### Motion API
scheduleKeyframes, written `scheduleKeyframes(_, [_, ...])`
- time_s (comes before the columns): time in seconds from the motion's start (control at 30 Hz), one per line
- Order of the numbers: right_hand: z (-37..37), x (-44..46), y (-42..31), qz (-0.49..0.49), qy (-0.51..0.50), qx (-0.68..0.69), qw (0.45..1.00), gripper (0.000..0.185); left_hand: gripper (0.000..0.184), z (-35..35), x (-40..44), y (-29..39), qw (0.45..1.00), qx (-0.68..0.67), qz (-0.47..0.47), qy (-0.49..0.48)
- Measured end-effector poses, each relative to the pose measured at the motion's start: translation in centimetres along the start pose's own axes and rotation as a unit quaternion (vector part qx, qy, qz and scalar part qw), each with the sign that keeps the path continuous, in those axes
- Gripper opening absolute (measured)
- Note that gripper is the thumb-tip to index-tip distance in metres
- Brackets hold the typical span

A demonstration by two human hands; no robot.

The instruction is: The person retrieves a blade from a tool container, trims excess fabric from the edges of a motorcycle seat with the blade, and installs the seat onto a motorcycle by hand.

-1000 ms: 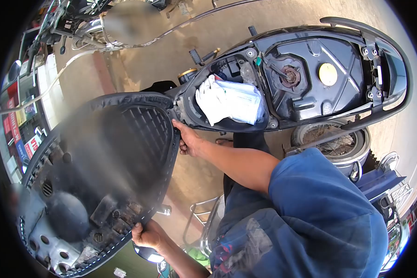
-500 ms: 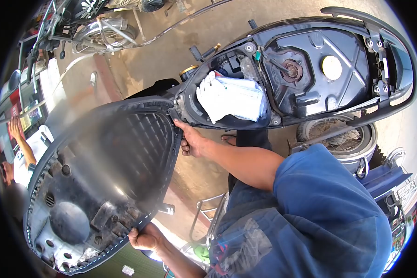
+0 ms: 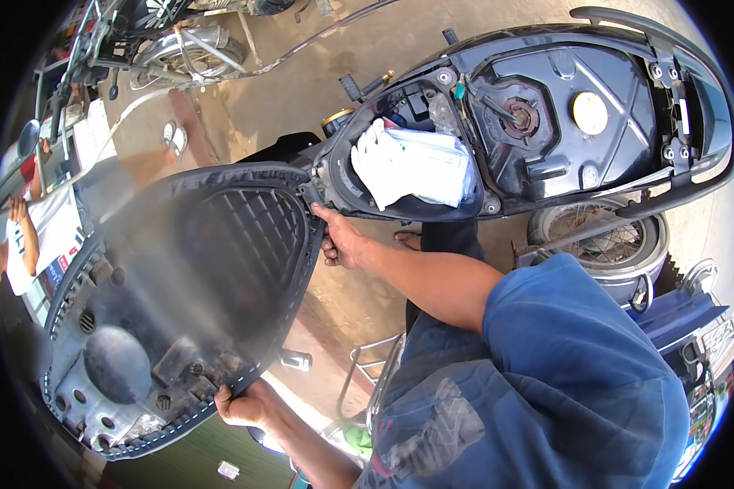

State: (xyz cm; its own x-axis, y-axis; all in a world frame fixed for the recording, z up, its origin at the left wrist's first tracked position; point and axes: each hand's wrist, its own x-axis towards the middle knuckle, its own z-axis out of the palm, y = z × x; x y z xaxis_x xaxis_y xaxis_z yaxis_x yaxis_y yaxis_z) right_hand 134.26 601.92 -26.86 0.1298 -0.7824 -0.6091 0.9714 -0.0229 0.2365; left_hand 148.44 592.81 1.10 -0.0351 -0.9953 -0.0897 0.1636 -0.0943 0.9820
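Observation:
A motorcycle seat [image 3: 220, 236] is tipped up on the left, its ribbed black underside facing me. My left hand [image 3: 243, 407] is closed on the seat's lower edge, thumb over the stapled rim. Near the hinge at the narrow end, my right hand [image 3: 340, 238] grips the edge with its fingers curled. Right of the hinge is the open storage compartment [image 3: 342, 183] of a black scooter. White gloves [image 3: 375, 159] and a pale folded packet [image 3: 436, 167] lie in it. Beyond is the fuel tank area [image 3: 563, 122] with a yellowish cap [image 3: 590, 112].
A grab rail [image 3: 673, 191] curves round the scooter's rear, above a wheel [image 3: 595, 236]. Another motorcycle [image 3: 187, 53] stands at the upper left. At the left edge is a person in a white shirt [image 3: 53, 232]. A metal rack [image 3: 367, 367] stands below the seat.
The seat's wide end has shifted slightly up and left, with my left hand moving along with it. My right hand keeps its hold. The person at the left has changed position.

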Motion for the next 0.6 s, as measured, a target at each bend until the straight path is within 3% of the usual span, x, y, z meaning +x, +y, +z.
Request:
scheduleKeyframes(0.2, [0.0,-0.2,-0.1,-0.002,0.015,-0.019,1.000,0.058,0.047,-0.1,1.1,0.0,0.999,-0.011,-0.037,0.029])
scheduleKeyframes(0.53, [0.1,-0.3,-0.1,0.000,0.026,-0.015,1.000,0.053,0.048,0.7,2.2,-1.1,0.996,0.001,-0.003,0.084])
scheduleKeyframes(0.6, [0.1,-0.1,-0.1,-0.008,0.034,-0.026,0.999,0.051,0.037,1.8,1.1,-1.6,0.998,-0.002,-0.001,0.064])
